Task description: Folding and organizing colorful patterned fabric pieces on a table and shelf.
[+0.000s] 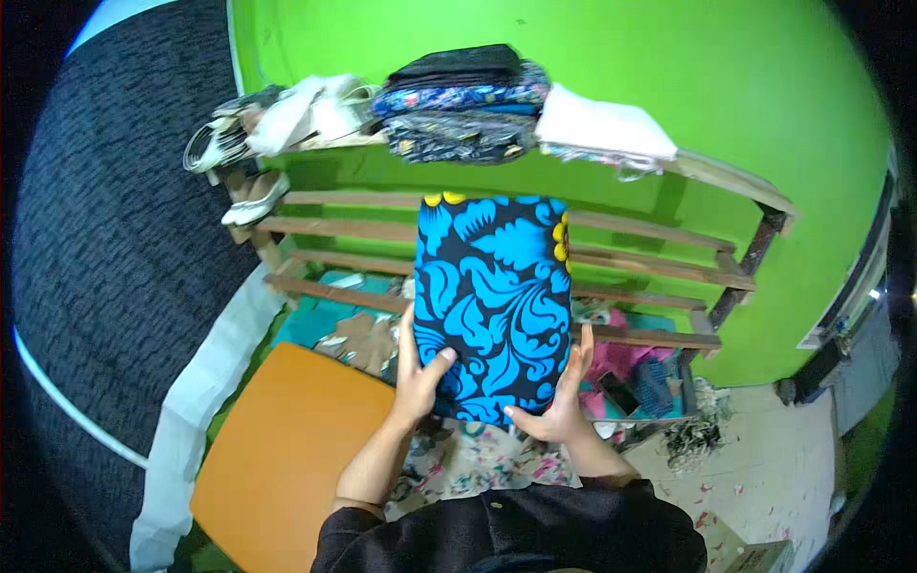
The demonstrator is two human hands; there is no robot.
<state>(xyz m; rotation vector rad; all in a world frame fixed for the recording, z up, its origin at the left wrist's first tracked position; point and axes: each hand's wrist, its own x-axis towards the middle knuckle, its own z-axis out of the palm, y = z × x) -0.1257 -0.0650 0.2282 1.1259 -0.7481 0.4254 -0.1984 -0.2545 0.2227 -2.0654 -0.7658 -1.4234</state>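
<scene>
Item: folded cloth [494, 306], black ground, bright-blue leaf scrolls, yellow petals at 11 and 1-to-2 o'clock. Location: centre of my view. I see left hand [418, 380] pinching it at 8 o'clock, right hand [562, 399] at 5.

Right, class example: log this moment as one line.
left hand: grips blue-black patterned fabric | right hand: grips same fabric | behind: wooden rack

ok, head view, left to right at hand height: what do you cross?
Dark textured surface → white strip → orange panel → left hand → blue-and-black patterned cloth → right hand → dark rectangular item.
</scene>
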